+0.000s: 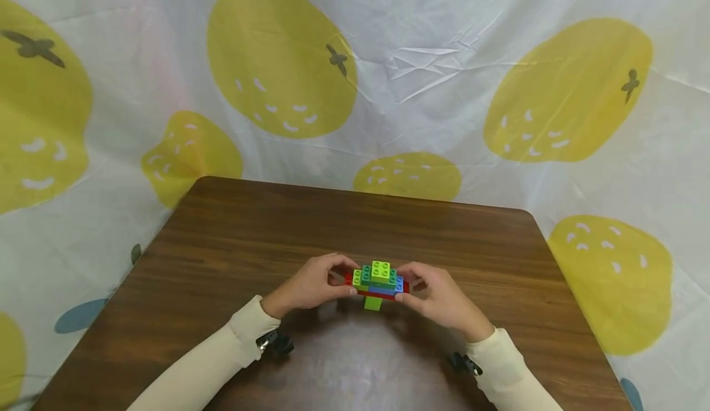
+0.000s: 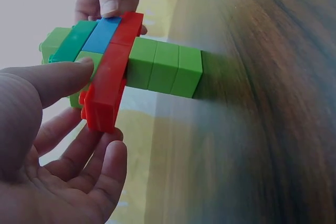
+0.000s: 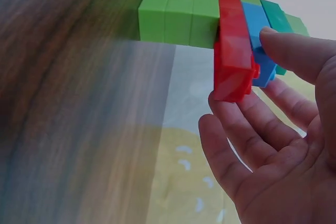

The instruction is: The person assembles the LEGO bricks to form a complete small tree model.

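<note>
A toy-brick model (image 1: 381, 272) is upright between both hands near the middle of the table. Three stacked lime bricks form its narrow stem (image 2: 164, 66). Above them spreads a wide red layer (image 3: 233, 40), then a lime brick (image 2: 92, 59) beside a blue brick (image 3: 254, 22), a dark green layer (image 3: 276, 15) and a lime top (image 1: 380, 270). My left hand (image 1: 318, 281) grips the lime-brick end, thumb on the near side and fingers behind. The right hand (image 1: 440, 296) holds the blue-brick end likewise. Whether the stem's foot touches the wood I cannot tell.
The brown wooden table (image 1: 249, 226) has rounded far corners. Behind and beside it hangs a white curtain (image 1: 416, 109) printed with yellow fruit. Small black devices are strapped at the left cuff (image 1: 275, 341) and the right cuff (image 1: 465, 363).
</note>
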{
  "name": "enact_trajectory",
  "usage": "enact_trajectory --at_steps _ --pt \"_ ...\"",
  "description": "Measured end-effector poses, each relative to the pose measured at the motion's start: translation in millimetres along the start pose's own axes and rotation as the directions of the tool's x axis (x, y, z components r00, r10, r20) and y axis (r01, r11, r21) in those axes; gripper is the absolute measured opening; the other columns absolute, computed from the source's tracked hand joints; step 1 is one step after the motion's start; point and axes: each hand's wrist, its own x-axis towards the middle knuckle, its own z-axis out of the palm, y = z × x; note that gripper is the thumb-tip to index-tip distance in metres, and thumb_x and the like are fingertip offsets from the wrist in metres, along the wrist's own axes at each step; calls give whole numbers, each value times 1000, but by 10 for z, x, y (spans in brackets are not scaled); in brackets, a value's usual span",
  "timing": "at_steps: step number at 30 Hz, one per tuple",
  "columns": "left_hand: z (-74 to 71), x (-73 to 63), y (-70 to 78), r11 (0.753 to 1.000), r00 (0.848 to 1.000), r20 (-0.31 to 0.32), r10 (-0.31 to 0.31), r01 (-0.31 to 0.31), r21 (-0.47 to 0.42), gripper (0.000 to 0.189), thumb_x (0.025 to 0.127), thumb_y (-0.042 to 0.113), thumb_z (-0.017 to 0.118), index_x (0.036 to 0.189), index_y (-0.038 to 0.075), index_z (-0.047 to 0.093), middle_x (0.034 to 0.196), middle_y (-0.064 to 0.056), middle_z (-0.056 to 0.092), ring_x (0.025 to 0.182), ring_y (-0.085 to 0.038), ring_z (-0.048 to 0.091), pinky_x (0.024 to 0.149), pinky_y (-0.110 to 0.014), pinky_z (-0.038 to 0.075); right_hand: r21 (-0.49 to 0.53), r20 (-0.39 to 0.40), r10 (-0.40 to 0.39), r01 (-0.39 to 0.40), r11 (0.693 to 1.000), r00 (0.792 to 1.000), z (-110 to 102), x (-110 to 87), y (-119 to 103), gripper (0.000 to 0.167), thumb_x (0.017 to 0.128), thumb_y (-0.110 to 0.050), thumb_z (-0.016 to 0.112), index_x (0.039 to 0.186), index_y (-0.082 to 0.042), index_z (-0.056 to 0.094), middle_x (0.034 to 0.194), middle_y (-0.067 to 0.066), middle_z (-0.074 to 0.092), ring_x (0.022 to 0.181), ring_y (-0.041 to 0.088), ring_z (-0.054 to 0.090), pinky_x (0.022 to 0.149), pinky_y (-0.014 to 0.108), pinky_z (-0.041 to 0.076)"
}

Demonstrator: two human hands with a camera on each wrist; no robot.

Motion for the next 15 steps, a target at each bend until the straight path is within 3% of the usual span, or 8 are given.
enact_trajectory --at_steps 7,15 --pt "27 -45 -94 1000 1000 6 -14 13 16 41 93 22 84 129 11 69 125 -5 71 107 -18 71 86 -30 61 -22 -3 -6 6 1000 1000 28 -49 36 39 92 -16 84 126 -10 68 111 0 75 92 14 71 81 44 63" --pt "53 -43 -105 1000 1000 7 0 0 -4 38 96 22 81 129 10 68 124 -6 71 106 -18 72 87 -30 62 -53 -20 -11 10 999 1000 8 -57 59 41 91 -15 84 128 -10 68 112 1 76 90 14 70 78 35 62"
